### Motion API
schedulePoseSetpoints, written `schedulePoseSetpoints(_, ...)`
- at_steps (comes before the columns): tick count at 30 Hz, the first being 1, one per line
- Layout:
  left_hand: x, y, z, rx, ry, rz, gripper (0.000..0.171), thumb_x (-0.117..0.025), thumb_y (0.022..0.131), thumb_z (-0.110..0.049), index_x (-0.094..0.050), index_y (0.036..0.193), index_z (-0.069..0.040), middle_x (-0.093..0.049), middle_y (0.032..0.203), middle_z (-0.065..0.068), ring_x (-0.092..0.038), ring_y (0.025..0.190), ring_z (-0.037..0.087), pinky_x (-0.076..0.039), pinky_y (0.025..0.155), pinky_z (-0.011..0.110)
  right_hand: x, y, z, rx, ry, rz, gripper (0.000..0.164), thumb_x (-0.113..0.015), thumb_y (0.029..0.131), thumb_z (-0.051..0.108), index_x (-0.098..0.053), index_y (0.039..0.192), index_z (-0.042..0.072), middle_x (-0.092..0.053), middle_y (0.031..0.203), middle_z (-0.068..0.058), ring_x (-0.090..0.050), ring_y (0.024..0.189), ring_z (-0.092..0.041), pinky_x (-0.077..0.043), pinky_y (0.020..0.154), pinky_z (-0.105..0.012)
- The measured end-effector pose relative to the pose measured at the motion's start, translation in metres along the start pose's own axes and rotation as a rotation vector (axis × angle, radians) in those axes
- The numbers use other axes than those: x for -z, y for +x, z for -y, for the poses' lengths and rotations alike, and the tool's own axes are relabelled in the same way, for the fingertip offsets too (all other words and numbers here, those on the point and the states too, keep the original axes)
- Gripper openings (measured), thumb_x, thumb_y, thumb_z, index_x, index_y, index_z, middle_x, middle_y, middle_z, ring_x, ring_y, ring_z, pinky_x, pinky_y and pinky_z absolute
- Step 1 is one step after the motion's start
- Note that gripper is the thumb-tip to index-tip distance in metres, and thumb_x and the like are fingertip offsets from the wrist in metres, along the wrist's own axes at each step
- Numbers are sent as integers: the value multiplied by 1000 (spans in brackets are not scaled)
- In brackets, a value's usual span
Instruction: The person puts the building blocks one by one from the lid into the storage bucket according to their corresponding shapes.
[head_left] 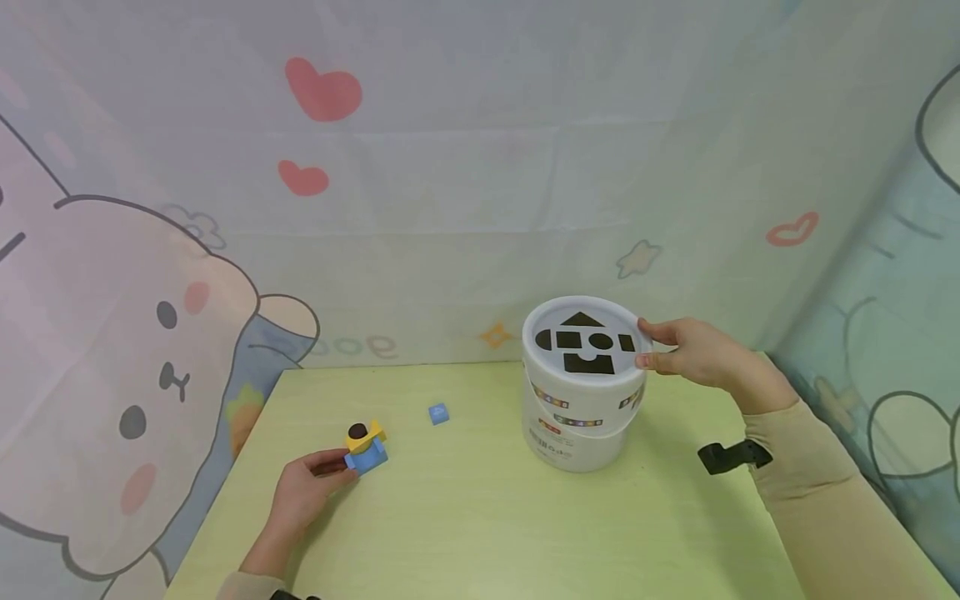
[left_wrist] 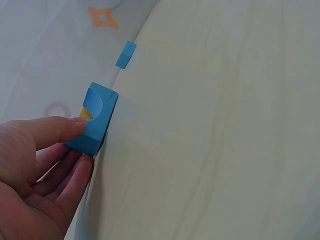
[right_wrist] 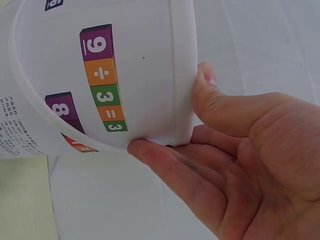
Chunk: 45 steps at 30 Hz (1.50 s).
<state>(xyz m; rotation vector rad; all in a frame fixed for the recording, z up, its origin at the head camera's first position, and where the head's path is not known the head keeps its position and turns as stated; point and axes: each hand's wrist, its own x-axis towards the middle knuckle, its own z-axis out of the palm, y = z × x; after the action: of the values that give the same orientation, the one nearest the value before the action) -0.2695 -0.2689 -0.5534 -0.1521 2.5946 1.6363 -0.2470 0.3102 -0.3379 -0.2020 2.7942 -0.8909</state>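
Note:
In the head view, my left hand (head_left: 298, 492) is low at the left, with thumb and fingers pinching a blue arch block (head_left: 369, 458). A yellow piece (head_left: 377, 430) and a dark round piece (head_left: 357, 431) sit against the block's far side. The left wrist view shows the thumb on the blue block (left_wrist: 100, 132) by its curved notch, fingers at its lower edge. My right hand (head_left: 705, 354) grips the rim of a white bucket (head_left: 577, 450) from the right. Its lid (head_left: 551, 321) has dark shape-sorter openings. In the right wrist view, thumb and fingers bracket the bucket's rim (right_wrist: 185, 60).
A small blue block (head_left: 438, 413) lies on the light green table (head_left: 465, 517), between the left hand and the bucket. A printed cloth backdrop (head_left: 465, 208) hangs right behind the table's far edge and continues along the left and right sides.

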Motion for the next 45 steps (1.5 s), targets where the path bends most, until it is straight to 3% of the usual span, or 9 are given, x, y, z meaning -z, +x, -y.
schedulePoseSetpoints(11,2,-6,-1,-4,3,16,48,-87,92,-17,-72,134,2,-75,124,15,-71,112,22,-54,83,14,-2,-1,-1,-1,20,-9,81,-71,105,34,-32,163,-5,-37,162,-31,-58,134,-49,-33,117,-72)
schedulePoseSetpoints(17,2,-4,0,9,-29,19,49,-87,93,-18,-72,135,1,-74,127,13,-70,112,17,-54,83,15,-2,-2,-1,3,30,-14,80,-71,106,33,-31,163,-5,-36,162,-32,-63,129,-47,-34,117,-72)
schedulePoseSetpoints(25,3,-8,-6,-8,-105,29,48,-86,94,-19,-71,136,-1,-72,130,14,-68,107,9,-56,86,18,-1,-4,0,3,25,-19,79,-71,106,33,-32,163,-4,-38,162,-31,-49,142,-52,-34,117,-72)
schedulePoseSetpoints(34,1,-11,-8,-19,-114,29,44,-87,93,-21,-75,131,-2,-74,128,11,-68,108,8,-55,89,18,-1,-4,0,3,28,-12,79,-70,106,33,-31,164,-5,-37,162,-31,-53,138,-51,-34,117,-72)
schedulePoseSetpoints(39,-1,-12,-10,-60,-94,35,44,-88,91,-13,-74,131,-2,-73,129,13,-68,115,14,-54,91,15,-1,-4,-1,0,19,-19,79,-70,106,34,-32,164,-4,-39,161,-31,-45,144,-53,-34,117,-72)
schedulePoseSetpoints(45,-6,-12,-11,-139,-156,65,45,-84,88,8,-71,131,5,-66,136,21,-71,114,18,-60,91,25,-2,-2,-2,3,15,-23,79,-70,106,35,-32,164,-3,-41,160,-31,-52,139,-51,-35,116,-72)
